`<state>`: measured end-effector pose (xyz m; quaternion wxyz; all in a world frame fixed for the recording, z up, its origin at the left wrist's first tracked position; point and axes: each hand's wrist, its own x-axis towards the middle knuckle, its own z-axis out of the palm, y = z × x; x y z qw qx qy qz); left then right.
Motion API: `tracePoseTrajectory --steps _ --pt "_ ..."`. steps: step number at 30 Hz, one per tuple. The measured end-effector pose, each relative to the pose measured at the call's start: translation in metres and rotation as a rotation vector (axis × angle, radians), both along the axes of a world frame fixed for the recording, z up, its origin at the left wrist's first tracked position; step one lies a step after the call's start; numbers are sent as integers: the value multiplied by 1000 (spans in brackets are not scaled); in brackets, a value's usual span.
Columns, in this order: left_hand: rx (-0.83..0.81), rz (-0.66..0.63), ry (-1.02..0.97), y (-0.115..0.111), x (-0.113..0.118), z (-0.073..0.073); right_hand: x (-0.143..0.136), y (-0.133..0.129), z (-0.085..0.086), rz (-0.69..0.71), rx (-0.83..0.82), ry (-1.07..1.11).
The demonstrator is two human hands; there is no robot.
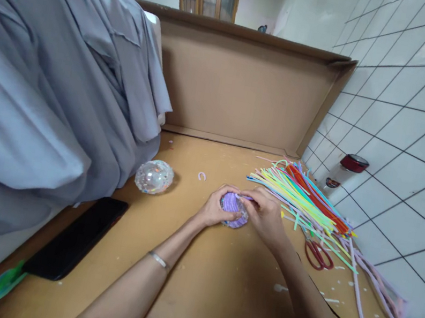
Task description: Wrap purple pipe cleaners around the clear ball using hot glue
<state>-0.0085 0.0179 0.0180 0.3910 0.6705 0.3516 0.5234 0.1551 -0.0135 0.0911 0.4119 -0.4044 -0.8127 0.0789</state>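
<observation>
My left hand (215, 209) is closed around a small, round, clear dish-like piece (239, 223) wrapped with rows of purple pipe cleaner (230, 203). At its upper right edge, my right hand (266, 214) pinches a purple strand that looks like the loose end of the pipe cleaner. Fingers of both hands cover part of the round piece, so its full shape is hidden. A short, curved, pale pink offcut (202, 176) lies on the tabletop beyond my left hand.
A faceted clear bowl (154, 177) stands at left, near a black flat device (76, 239) and draped grey cloth (58, 79). Right are many coloured pipe cleaners (300, 192), red-handled scissors (318, 255) and a red-lidded jar (340, 175) by the tiled wall. A cardboard panel (240, 88) closes the back.
</observation>
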Motion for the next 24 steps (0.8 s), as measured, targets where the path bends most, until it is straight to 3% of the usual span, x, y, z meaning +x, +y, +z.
tracePoseTrajectory --steps 15,24 --pt "17 6 -22 1 0 -2 11 -1 5 -173 -107 -378" --pt "6 9 -29 1 0 -2 7 -3 7 -170 -174 -394"
